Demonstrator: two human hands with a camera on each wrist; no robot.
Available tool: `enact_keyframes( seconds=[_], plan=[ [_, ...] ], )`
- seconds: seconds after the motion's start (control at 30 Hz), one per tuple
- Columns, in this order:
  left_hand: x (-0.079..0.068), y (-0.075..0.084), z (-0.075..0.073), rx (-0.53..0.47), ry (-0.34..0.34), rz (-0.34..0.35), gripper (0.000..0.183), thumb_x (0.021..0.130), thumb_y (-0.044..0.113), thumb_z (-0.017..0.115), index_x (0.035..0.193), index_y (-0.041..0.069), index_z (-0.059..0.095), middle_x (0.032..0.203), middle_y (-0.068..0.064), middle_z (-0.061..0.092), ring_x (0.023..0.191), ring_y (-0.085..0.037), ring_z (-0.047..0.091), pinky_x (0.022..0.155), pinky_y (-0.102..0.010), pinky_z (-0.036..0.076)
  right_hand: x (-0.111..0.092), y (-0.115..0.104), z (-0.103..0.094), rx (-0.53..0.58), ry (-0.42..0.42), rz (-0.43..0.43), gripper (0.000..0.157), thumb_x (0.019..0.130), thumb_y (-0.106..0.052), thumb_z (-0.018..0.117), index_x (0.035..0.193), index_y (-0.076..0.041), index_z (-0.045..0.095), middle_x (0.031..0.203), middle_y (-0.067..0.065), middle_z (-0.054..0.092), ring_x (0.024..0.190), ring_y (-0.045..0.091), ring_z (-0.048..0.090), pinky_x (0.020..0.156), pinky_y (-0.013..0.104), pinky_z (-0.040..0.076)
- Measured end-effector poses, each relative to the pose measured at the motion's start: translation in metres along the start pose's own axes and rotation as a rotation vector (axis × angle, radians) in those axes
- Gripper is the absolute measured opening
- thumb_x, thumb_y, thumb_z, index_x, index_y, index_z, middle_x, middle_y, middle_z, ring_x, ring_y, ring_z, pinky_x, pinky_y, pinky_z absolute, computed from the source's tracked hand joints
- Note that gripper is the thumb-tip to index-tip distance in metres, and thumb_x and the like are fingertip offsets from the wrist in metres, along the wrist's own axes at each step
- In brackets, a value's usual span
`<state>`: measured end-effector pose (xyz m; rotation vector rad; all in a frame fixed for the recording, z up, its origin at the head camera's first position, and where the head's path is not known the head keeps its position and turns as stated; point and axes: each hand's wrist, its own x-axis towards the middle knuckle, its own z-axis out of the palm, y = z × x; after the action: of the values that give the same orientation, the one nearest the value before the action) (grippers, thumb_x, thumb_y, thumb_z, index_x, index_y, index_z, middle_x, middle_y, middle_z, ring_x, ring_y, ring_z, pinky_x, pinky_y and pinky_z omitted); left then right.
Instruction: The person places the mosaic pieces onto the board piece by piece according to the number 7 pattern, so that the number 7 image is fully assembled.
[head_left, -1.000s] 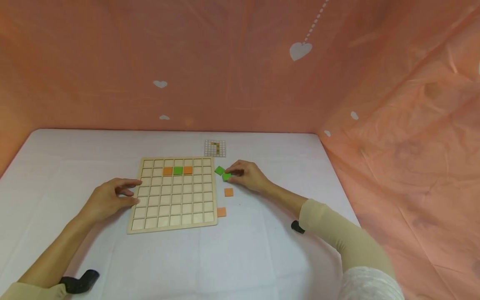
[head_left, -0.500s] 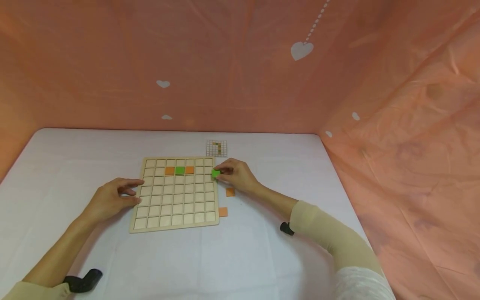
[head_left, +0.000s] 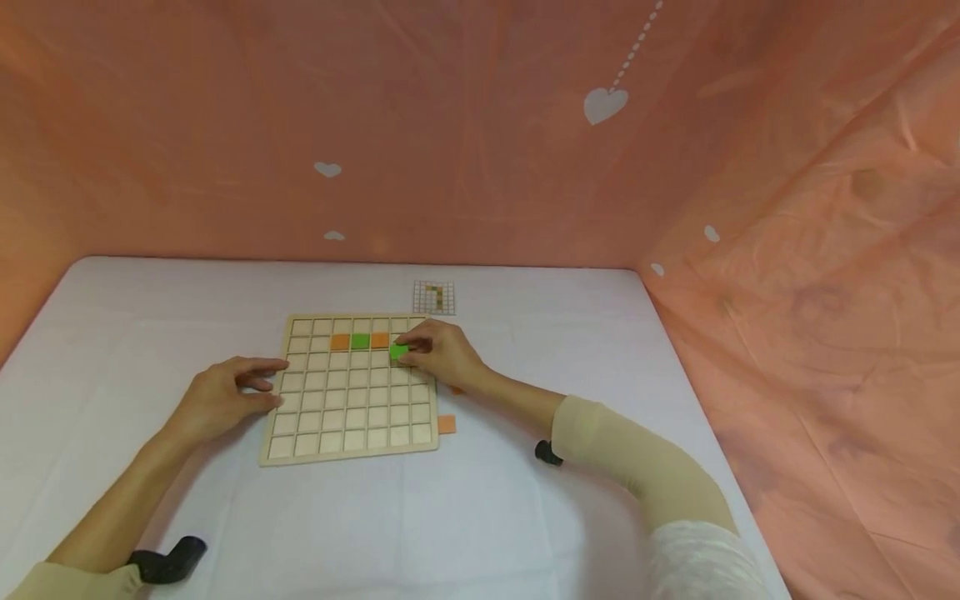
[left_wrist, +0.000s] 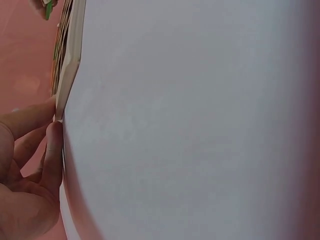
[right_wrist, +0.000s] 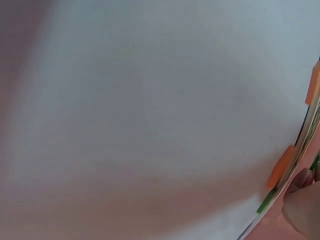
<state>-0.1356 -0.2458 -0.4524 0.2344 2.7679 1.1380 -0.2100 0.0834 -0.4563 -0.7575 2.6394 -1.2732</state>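
Note:
A wooden grid board lies on the white table, with an orange tile, a green tile and another orange tile side by side in its second row from the far edge. My right hand pinches a green tile between thumb and fingers, over the board's right part, just right of and slightly nearer than that row. My left hand touches the board's left edge with thumb and fingertips. In the left wrist view its fingers rest against the board's side.
Right of the board lie an orange tile, a second one mostly covered by my right arm, and a loose green tile. A small patterned grid card is behind the board. Orange cloth walls the table's back and sides.
My right hand has picked up a green tile from the table right of the board and carried it left over the board. My left hand has stayed at the left edge.

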Motion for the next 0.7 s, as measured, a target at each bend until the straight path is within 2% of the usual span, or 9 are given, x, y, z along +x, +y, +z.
enact_keyframes(
  seconds=[0.13, 0.33, 0.5, 0.7],
  plan=[
    [0.001, 0.001, -0.003, 0.007, -0.013, -0.006, 0.056, 0.083, 0.022, 0.081, 0.132, 0.002, 0.062, 0.109, -0.016, 0.07, 0.1, -0.03, 0.062, 0.078, -0.032, 0.042, 0.006, -0.006, 0.007, -0.036, -0.021, -0.016, 0.024, 0.086, -0.014, 0.079, 0.109, -0.007, 0.076, 0.097, 0.0, 0.067, 0.085, 0.005, 0.06, 0.074, 0.016, 0.049],
    [0.002, 0.001, 0.0, 0.006, -0.013, -0.015, 0.056, 0.082, 0.019, 0.081, 0.131, 0.002, 0.062, 0.108, -0.017, 0.07, 0.101, -0.033, 0.061, 0.081, -0.039, 0.041, 0.01, -0.012, 0.016, -0.097, -0.031, -0.036, 0.024, 0.086, -0.015, 0.079, 0.108, -0.007, 0.077, 0.096, 0.0, 0.068, 0.083, 0.005, 0.057, 0.072, 0.014, 0.047],
    [0.003, 0.0, 0.002, 0.016, -0.005, -0.01, 0.056, 0.082, 0.018, 0.082, 0.131, 0.001, 0.062, 0.108, -0.017, 0.069, 0.1, -0.033, 0.062, 0.08, -0.04, 0.041, 0.01, -0.014, 0.02, -0.153, -0.034, -0.026, 0.024, 0.086, -0.018, 0.079, 0.108, -0.008, 0.077, 0.097, -0.001, 0.069, 0.083, 0.004, 0.056, 0.072, 0.013, 0.045],
    [0.004, -0.002, 0.003, 0.008, 0.006, -0.023, 0.056, 0.082, 0.018, 0.082, 0.131, 0.0, 0.061, 0.11, -0.02, 0.068, 0.101, -0.036, 0.061, 0.079, -0.039, 0.04, 0.011, -0.013, 0.023, -0.145, -0.032, -0.019, 0.023, 0.086, -0.018, 0.079, 0.108, -0.009, 0.077, 0.099, -0.001, 0.069, 0.084, 0.004, 0.057, 0.072, 0.013, 0.045]
  ],
)
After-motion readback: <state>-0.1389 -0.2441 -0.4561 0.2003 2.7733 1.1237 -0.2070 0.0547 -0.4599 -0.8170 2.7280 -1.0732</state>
